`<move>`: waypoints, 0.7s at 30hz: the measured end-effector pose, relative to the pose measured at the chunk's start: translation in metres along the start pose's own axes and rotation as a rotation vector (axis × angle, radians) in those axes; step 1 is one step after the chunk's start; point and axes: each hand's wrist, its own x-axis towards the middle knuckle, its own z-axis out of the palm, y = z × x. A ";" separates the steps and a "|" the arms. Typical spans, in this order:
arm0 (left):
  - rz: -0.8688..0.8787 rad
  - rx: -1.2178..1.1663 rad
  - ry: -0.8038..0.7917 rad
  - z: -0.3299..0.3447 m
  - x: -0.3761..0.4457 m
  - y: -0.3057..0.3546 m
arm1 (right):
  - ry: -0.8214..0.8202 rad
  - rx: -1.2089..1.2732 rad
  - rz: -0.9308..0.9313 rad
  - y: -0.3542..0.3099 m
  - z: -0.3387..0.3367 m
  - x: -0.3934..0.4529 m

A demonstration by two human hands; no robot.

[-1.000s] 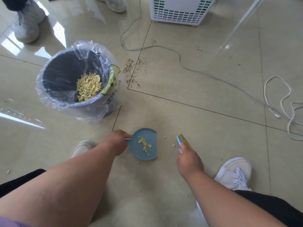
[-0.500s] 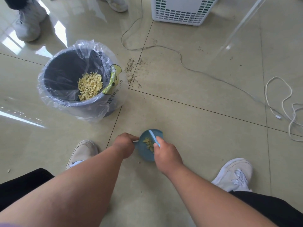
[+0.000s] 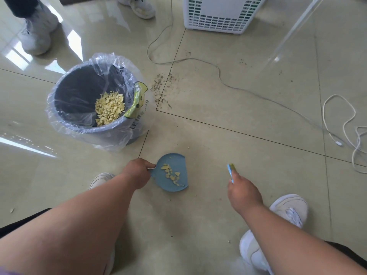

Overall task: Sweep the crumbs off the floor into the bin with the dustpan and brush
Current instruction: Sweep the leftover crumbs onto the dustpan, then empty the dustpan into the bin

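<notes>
Change: right hand [image 3: 243, 192], gripping the brush [image 3: 230, 171], has swung out from over the dustpan [image 3: 172, 172] to lower centre-right, well apart from it; a stroke looks finished, tipping likely next.

Left hand [image 3: 137, 172]: clamped on the dustpan handle, lower centre.

Dustpan: on the floor [image 3: 228, 124], holding a small scatter of yellow crumbs [image 3: 171, 174].

Bin [image 3: 93, 102]: upper left, plastic-lined, with a larger heap of crumbs inside.

Strays: a few bits on the floor just below the dustpan.

The glossy tiled floor [image 3: 228, 147] carries the blue dustpan [image 3: 174, 182], gripped at its handle. The lined bin [image 3: 95, 120] stands beyond that grip. Stray crumbs [image 3: 169, 200] lie just beside the pan, white cables [image 3: 341, 124] far right.
</notes>
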 end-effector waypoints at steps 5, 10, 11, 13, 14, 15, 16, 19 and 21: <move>-0.018 -0.068 -0.003 0.010 -0.006 0.010 | -0.018 0.038 -0.130 -0.047 0.017 -0.008; -0.021 -0.200 -0.028 0.016 -0.008 0.023 | -0.076 0.154 -0.262 -0.089 0.027 -0.011; -0.017 -0.233 -0.028 0.014 -0.008 0.025 | -0.081 0.190 -0.274 -0.094 0.026 -0.011; 0.000 -0.276 -0.023 0.005 -0.008 0.033 | -0.073 0.280 -0.266 -0.099 0.019 -0.010; 0.007 -0.301 -0.015 -0.001 -0.008 0.038 | -0.054 0.331 -0.255 -0.101 0.013 -0.008; 0.012 -0.341 -0.006 -0.009 -0.007 0.042 | -0.024 0.381 -0.244 -0.102 0.004 -0.007; 0.015 -0.378 0.001 -0.018 -0.006 0.047 | 0.011 0.429 -0.230 -0.103 -0.006 -0.005; 0.043 -0.386 0.016 -0.053 -0.008 0.061 | 0.111 0.539 -0.214 -0.110 -0.046 -0.002; 0.071 -0.368 0.016 -0.079 -0.014 0.074 | 0.170 0.592 -0.214 -0.115 -0.073 -0.003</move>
